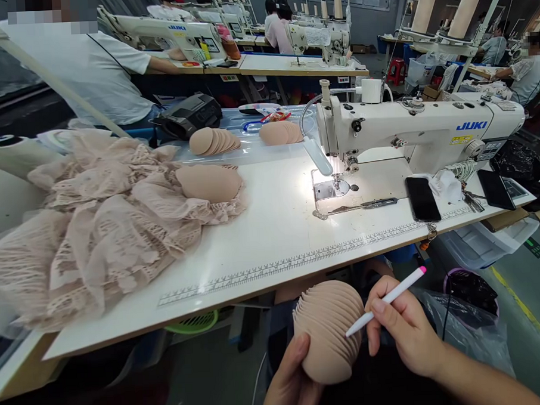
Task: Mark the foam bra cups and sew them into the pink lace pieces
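Below the near edge of the long white sewing table [271, 238], over the person's lap, the left hand [289, 384] cups a thick nested stack of beige moulded foam cups [329, 328] from underneath, thumb up along its left side and fingers curled around the rounded base; the stack's many thin edges fan out in fine parallel ridges, giving it a shell-like, ribbed look. The right hand [403, 331] sits just to the right of the stack, wrist bent inward, its fingers pinched narrowly around a slim white marking pen with a pink cap [387, 300]; the pen lies at a slant, pink end up and to the right, its lower tip touching or just at the stack's right flank. On the table, to the left, lies a big crumpled heap of pale pink openwork lace fabric [96, 228], soft and netted, with a smooth oval beige foam pad [209, 182] resting on its upper right part. Farther back two fanned rows of similar round pads [213, 141] lie on a clear plastic sheet. A glossy white JUKI sewing machine [419, 130] stands at the right, its lamp lighting the steel needle plate, and a black smartphone [422, 199] lies flat beside its base. Behind, a person in a white shirt [89, 67] sits at another bench.
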Action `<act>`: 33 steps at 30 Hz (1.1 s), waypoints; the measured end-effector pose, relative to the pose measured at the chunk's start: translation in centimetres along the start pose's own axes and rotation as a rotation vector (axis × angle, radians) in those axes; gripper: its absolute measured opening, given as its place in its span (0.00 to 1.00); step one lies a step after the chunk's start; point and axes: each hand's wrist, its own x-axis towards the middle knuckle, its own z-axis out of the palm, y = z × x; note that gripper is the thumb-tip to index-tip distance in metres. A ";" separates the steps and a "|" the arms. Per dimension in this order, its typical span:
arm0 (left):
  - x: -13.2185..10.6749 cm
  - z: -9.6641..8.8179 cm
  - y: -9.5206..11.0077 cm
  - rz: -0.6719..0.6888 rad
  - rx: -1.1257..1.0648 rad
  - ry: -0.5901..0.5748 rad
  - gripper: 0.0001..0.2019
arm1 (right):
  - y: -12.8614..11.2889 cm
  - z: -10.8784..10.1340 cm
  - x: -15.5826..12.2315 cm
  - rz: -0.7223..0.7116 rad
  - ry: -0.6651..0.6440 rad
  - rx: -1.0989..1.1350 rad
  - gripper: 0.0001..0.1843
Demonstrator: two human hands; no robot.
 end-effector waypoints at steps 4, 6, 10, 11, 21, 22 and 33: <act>0.0 -0.4 -0.1 -0.001 0.008 0.042 0.36 | -0.1 0.0 0.0 0.014 -0.039 -0.003 0.24; 0.0 -0.5 -0.1 0.014 0.005 0.042 0.36 | -0.2 0.0 0.0 -0.007 -0.014 -0.003 0.24; -0.1 0.3 -0.1 0.025 -0.014 0.050 0.34 | -0.4 0.0 0.0 0.001 -0.019 -0.059 0.24; -0.1 0.6 -0.1 0.023 -0.029 0.061 0.33 | -0.4 0.0 0.0 0.008 -0.039 -0.071 0.24; -0.2 1.2 0.0 0.012 -0.113 0.176 0.29 | -0.3 -0.4 -0.1 -0.028 -0.056 -0.077 0.22; -0.2 1.2 0.0 -0.001 -0.109 0.180 0.28 | -0.3 -0.4 -0.2 -0.024 -0.069 -0.099 0.22; -0.1 2.2 0.0 -0.001 -0.047 0.126 0.32 | -0.1 -0.1 0.1 0.062 -0.136 -0.022 0.25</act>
